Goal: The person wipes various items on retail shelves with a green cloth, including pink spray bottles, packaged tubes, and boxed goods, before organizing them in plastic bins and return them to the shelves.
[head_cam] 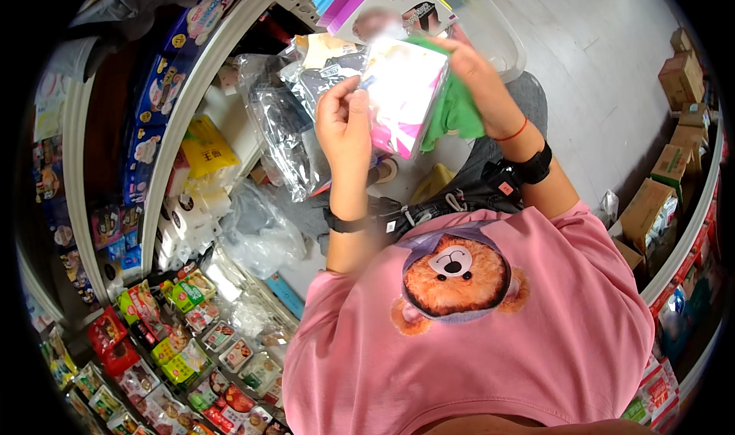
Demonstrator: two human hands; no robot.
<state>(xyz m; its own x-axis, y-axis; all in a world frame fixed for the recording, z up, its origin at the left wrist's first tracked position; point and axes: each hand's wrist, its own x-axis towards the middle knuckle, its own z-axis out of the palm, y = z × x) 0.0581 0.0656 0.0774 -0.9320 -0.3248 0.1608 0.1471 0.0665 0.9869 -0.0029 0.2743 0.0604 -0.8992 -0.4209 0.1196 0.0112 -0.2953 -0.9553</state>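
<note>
My left hand (344, 125) pinches the left edge of a flat, shiny packet (396, 105) in white and pink, its top washed out by glare. At the packet's upper right is my right hand (479, 82), its fingers curled over a green cloth (459, 113) that hangs beside and behind the packet. Some of the right fingertips are hidden. Left of the packet lie dark items in clear plastic bags (281, 125). Beyond my hands, printed packages (396, 4) with purple and white panels rest at the rim of a clear plastic bin (514, 50).
Shelving with a white metal upright (189, 90) stands close on the left, holding tissue packs (186, 217) and a yellow pack (207, 148). Packaged foods (186, 360) fill the lower left. A crumpled clear bag (261, 234) lies near my left forearm. Cardboard boxes (646, 211) line the right shelf.
</note>
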